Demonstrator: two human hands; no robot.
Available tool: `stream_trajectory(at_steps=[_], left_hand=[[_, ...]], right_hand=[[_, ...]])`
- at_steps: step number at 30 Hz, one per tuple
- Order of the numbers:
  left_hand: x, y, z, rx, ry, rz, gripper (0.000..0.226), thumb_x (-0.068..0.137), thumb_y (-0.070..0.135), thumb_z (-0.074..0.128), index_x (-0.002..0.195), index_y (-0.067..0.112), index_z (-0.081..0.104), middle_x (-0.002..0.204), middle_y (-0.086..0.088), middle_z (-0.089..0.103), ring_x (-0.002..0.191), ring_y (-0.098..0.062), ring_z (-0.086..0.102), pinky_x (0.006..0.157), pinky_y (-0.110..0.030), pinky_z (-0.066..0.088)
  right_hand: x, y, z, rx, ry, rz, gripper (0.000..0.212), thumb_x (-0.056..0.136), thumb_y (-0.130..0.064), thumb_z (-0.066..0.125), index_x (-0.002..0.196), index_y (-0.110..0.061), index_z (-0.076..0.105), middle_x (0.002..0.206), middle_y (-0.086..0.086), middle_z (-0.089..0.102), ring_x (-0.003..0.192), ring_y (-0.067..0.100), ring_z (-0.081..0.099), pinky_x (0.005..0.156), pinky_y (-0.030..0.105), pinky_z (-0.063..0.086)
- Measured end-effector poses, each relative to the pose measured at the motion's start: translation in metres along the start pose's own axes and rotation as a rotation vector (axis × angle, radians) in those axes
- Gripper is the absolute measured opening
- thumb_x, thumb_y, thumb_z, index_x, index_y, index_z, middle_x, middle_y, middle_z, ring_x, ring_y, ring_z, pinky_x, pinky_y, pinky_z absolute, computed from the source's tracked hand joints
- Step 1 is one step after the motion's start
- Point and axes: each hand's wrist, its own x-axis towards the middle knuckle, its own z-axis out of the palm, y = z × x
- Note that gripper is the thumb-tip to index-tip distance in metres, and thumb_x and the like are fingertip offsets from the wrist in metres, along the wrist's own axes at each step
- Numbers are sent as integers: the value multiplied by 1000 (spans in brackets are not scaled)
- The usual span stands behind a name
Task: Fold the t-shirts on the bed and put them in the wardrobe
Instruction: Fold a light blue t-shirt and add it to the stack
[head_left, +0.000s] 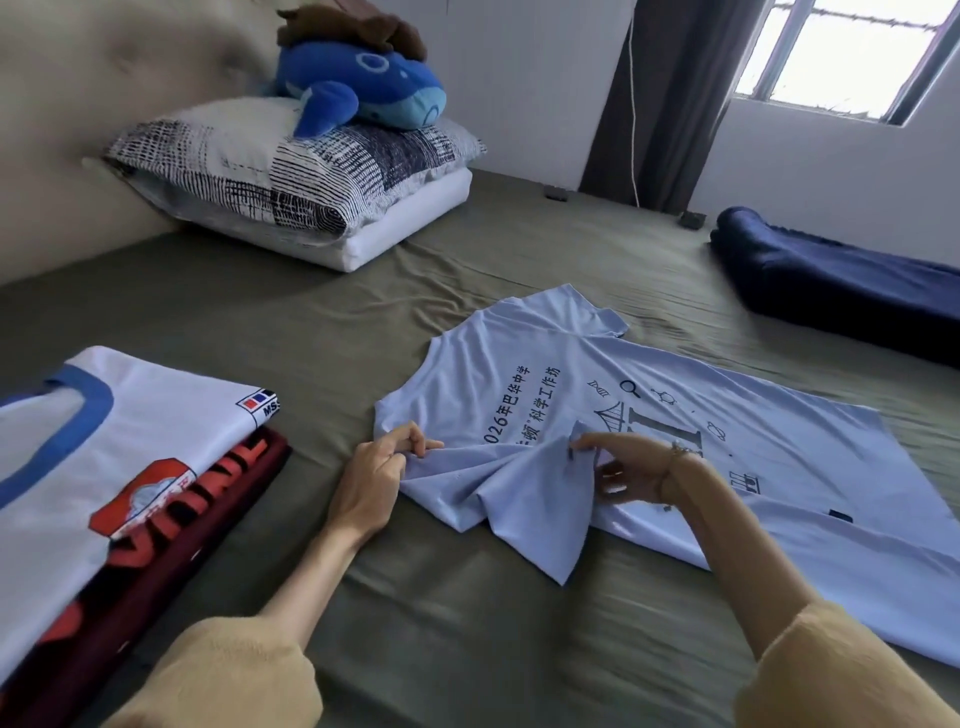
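A light blue t-shirt (769, 467) with dark printed text and drawings lies spread on the olive bed sheet (311, 312), its collar pointing away from me. My left hand (382, 475) pinches the near shoulder edge of the shirt. My right hand (631, 470) pinches the near sleeve and lifts its fabric into a peak over the print. At the left sits a stack of two folded shirts: a white one with a blue collar and red badge (98, 467) on top of a dark red one with red lettering (171, 571).
Pillows (291, 176) with a blue plush whale (363, 88) are stacked against the padded headboard (78, 130). A rolled navy blanket (841, 291) lies at the right edge of the bed. A dark curtain (670, 98) and window (852, 52) stand beyond.
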Motion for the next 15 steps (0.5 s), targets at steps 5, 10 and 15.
stream_trajectory(at_steps=[5,10,15], left_hand=[[1,-5,2,-89,16,27,29,54,9,32,64,19,57,98,8,73,104,-1,63,84,-9,41],[1,-6,0,-93,7,12,32,50,6,33,67,16,58,105,6,71,107,5,60,86,-7,41],[2,-6,2,-67,29,24,23,72,-3,47,72,17,59,108,13,69,106,8,59,86,-10,42]], right_hand=[[4,-3,-5,-94,189,-73,13,91,-18,54,81,-10,50,77,8,48,68,18,45,65,29,45],[5,-5,-8,-129,39,-13,24,89,-20,60,69,-11,51,65,4,53,60,14,49,62,25,41],[11,-18,-12,196,-209,-37,17,94,-8,50,78,-8,55,56,2,54,45,10,49,45,16,46]])
